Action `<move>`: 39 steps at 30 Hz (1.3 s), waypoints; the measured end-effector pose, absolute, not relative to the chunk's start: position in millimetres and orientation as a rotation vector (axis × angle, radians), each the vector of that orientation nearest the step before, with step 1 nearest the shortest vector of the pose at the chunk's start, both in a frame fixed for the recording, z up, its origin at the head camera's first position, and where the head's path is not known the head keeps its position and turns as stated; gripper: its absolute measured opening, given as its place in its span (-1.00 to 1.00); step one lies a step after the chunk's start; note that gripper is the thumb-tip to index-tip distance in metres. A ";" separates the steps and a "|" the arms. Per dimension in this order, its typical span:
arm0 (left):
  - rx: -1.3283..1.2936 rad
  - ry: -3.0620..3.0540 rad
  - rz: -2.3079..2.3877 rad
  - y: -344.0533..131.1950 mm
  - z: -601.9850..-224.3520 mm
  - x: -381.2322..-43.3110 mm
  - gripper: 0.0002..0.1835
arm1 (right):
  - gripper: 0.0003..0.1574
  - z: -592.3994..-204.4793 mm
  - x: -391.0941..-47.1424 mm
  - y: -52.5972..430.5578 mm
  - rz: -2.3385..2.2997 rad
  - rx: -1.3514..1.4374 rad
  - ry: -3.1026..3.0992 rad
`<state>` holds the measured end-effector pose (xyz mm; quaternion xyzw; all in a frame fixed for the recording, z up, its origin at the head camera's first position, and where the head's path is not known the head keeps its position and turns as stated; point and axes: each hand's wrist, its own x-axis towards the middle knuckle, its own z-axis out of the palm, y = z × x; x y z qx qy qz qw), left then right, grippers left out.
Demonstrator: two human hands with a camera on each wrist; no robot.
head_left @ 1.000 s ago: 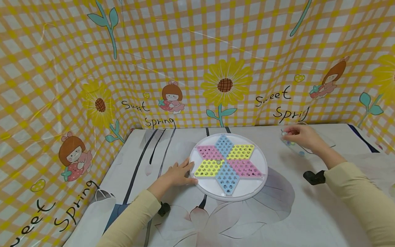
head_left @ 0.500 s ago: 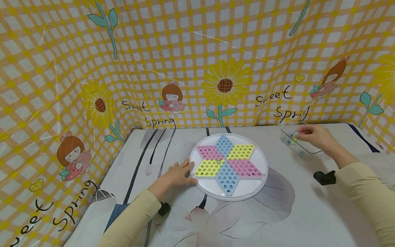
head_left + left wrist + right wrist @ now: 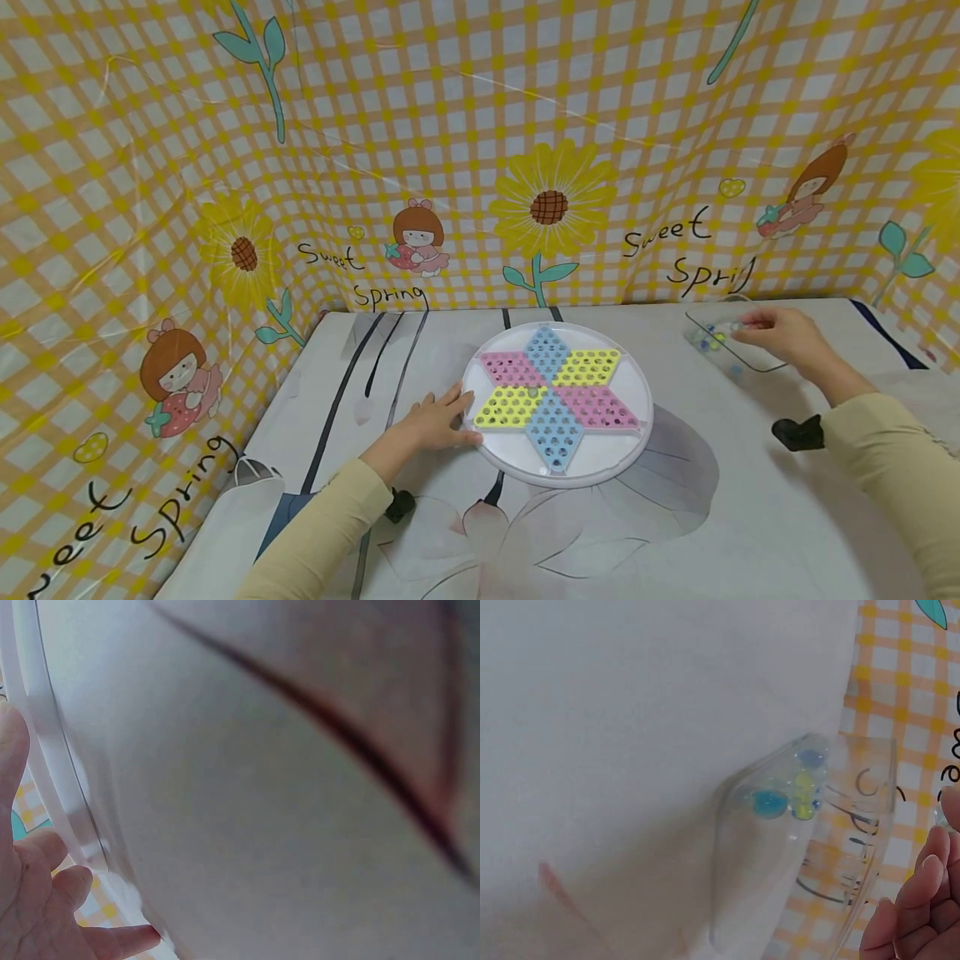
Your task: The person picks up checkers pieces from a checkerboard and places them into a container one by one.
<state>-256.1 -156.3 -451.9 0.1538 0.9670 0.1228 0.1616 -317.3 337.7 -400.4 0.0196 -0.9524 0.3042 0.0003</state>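
A round white Chinese checkers board (image 3: 600,462) with a star of pink, yellow and blue hole fields lies mid-table. My left hand (image 3: 431,423) rests at its left rim, fingers spread; the left wrist view shows its fingertips (image 3: 139,939) beside the rim. At the back right, my right hand (image 3: 787,337) is over a clear plastic box (image 3: 757,369). Thumb and fingers pinch a clear marble (image 3: 940,816), partly hidden by them. Blue, yellow and clear marbles (image 3: 711,340) are gathered at the box's left end.
One marble (image 3: 533,392) sits near the star's centre, another (image 3: 543,472) in the board's front white part. A checked yellow cloth (image 3: 465,125) hangs behind and to the left. A flower-printed cloth (image 3: 600,550) covers the table.
My right hand has moved right, from the box's left end to over its middle, with the clear marble between its fingers. My left hand stays at the board's rim.
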 end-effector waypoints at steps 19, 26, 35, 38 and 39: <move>0.437 2.760 0.329 -156.7 -452.0 -256.2 -0.13 | -0.43 -411.7 -318.9 350.8 0.951 -0.004 -2.937; 0.432 2.759 0.326 -156.9 -452.7 -256.8 -0.12 | -0.33 -404.5 -316.9 341.3 0.979 0.005 -2.923; 0.432 2.745 0.348 -157.5 -453.3 -257.5 -0.12 | -0.29 -385.8 -313.2 305.5 0.979 0.086 -2.922; 0.429 2.745 0.346 -157.6 -453.3 -258.7 -0.12 | -0.34 -381.2 -311.9 289.6 0.980 0.154 -2.919; 0.429 2.748 0.343 -157.5 -453.3 -259.2 -0.12 | -0.36 -379.6 -311.3 283.6 0.984 0.168 -2.910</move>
